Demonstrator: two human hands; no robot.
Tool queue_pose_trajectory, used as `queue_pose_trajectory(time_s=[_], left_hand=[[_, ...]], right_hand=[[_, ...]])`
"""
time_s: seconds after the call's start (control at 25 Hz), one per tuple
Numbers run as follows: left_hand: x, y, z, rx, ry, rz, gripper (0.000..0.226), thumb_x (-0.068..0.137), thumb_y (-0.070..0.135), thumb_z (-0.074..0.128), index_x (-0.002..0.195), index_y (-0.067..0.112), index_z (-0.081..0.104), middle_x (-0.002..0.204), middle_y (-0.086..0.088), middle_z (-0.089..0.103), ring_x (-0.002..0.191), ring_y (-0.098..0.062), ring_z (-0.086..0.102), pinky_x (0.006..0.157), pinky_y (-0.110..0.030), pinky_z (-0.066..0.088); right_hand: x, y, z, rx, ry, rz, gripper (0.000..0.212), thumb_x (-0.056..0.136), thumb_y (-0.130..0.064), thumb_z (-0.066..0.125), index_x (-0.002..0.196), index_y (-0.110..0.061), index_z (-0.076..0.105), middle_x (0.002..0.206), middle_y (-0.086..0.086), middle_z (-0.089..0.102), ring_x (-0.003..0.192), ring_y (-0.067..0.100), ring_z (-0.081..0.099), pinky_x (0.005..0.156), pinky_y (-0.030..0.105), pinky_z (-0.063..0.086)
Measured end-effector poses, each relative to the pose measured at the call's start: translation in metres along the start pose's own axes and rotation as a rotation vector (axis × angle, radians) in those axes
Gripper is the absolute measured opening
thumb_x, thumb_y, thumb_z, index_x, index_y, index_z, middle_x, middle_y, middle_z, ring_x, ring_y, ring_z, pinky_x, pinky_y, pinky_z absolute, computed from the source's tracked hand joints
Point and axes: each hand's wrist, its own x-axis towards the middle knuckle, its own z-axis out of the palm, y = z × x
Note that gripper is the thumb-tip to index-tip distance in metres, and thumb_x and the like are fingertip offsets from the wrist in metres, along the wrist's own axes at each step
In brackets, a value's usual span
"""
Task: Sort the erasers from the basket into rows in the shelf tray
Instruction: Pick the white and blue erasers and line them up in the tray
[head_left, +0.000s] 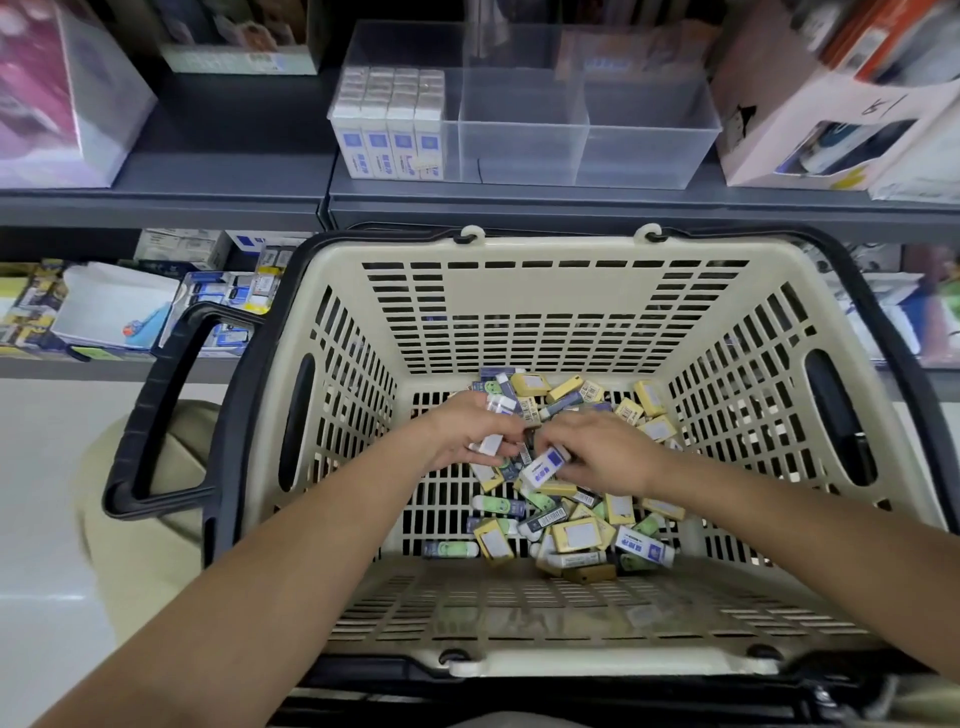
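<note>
The left arm (270, 566) and the right arm (779, 519) were bare and stretched forward and down. The left hand (465, 436) was palm down, its fingers curled round a white eraser (490, 445). The right hand (605, 457) was just beside the left fingers. Its thumb and fingertips pinched a white and blue eraser (544, 464).

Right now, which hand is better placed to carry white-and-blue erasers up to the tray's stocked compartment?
Left, probably. The left hand grips a white eraser, and the stocked compartment is the leftmost of the tray, up on that side. The right hand pinches a white-and-blue eraser farther right.
</note>
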Motion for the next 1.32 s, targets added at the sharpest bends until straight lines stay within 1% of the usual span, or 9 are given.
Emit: queue_pose_trajectory(time_s=[0.12,0.24,0.4,0.52,0.8,0.88,1.0,1.16,1.32], left_hand=[[-0.003,0.0,0.001,-0.08,-0.189,-0.086,0.036,0.086,0.022,0.065,0.118,0.009,0.054,0.102,-0.013,0.069,0.086,-0.02,0.069,0.064,-0.033,0.058],[-0.007,0.004,0.002,-0.148,-0.393,-0.145,0.025,0.085,0.022,0.064,0.108,0.013,0.058,0.088,-0.008,0.073,0.079,-0.018,0.071,0.057,-0.028,0.057],[-0.004,0.002,0.015,-0.132,-0.335,-0.144,0.039,0.082,0.004,0.067,0.119,0.009,0.055,0.077,-0.001,0.073,0.072,-0.012,0.07,0.062,-0.031,0.059],[-0.003,0.002,0.017,-0.144,-0.276,-0.129,0.046,0.08,-0.001,0.067,0.123,0.008,0.052,0.078,-0.002,0.072,0.07,-0.013,0.07,0.062,-0.034,0.059],[0.0,0.004,0.013,-0.17,-0.227,-0.106,0.054,0.078,-0.004,0.069,0.126,0.009,0.047,0.088,-0.005,0.069,0.074,-0.016,0.07,0.066,-0.039,0.06],[0.002,0.004,0.011,-0.18,-0.212,-0.103,0.057,0.077,-0.003,0.07,0.128,0.007,0.045,0.088,-0.004,0.068,0.074,-0.015,0.069,0.061,-0.036,0.059],[0.003,0.004,0.009,-0.168,-0.206,-0.075,0.032,0.078,-0.001,0.07,0.104,0.015,0.059,0.086,-0.002,0.069,0.072,-0.012,0.069,0.059,-0.032,0.058],[0.002,0.003,0.008,-0.155,-0.202,-0.075,0.026,0.079,-0.001,0.069,0.096,0.016,0.06,0.083,-0.003,0.068,0.073,-0.014,0.068,0.059,-0.032,0.057],[-0.003,0.002,0.011,-0.12,-0.228,-0.092,0.034,0.076,-0.003,0.07,0.101,0.012,0.053,0.082,-0.009,0.069,0.072,-0.019,0.068,0.062,-0.032,0.057]], right_hand=[[-0.004,-0.007,-0.017,0.382,0.044,0.066,0.027,0.08,-0.023,0.07,0.09,-0.034,0.047,0.092,-0.006,0.06,0.082,0.014,0.059,0.072,0.032,0.05],[-0.009,-0.007,-0.028,0.504,0.057,0.198,0.037,0.071,-0.033,0.078,0.083,-0.037,0.044,0.079,-0.011,0.058,0.069,0.003,0.055,0.062,0.019,0.046],[-0.032,0.014,-0.025,0.175,-0.401,0.345,0.016,0.078,-0.033,0.071,0.088,-0.02,0.068,0.088,-0.005,0.069,0.08,0.01,0.062,0.081,0.031,0.053],[-0.048,0.016,-0.004,-0.025,-0.632,0.345,0.024,0.08,-0.027,0.07,0.1,-0.014,0.071,0.102,0.0,0.07,0.092,0.015,0.063,0.081,0.028,0.05],[-0.049,0.014,0.019,-0.182,-0.476,0.384,0.029,0.077,-0.04,0.071,0.088,-0.014,0.072,0.092,0.0,0.07,0.089,0.017,0.062,0.061,0.026,0.046],[-0.05,0.013,0.023,-0.076,-0.439,0.383,0.021,0.076,-0.034,0.072,0.086,-0.016,0.072,0.092,-0.002,0.069,0.091,0.014,0.061,0.062,0.026,0.047],[-0.05,0.011,0.023,0.112,-0.455,0.364,0.015,0.077,-0.024,0.073,0.088,-0.014,0.071,0.095,-0.001,0.069,0.088,0.012,0.06,0.077,0.028,0.051],[-0.051,0.011,0.018,0.279,-0.531,0.346,0.014,0.077,-0.01,0.071,0.082,-0.019,0.061,0.077,-0.01,0.059,0.07,0.006,0.053,0.057,0.012,0.041],[-0.044,0.007,0.003,0.405,-0.544,0.341,0.022,0.081,-0.005,0.066,0.103,-0.008,0.065,0.081,-0.009,0.058,0.071,0.004,0.053,0.058,0.01,0.043]])
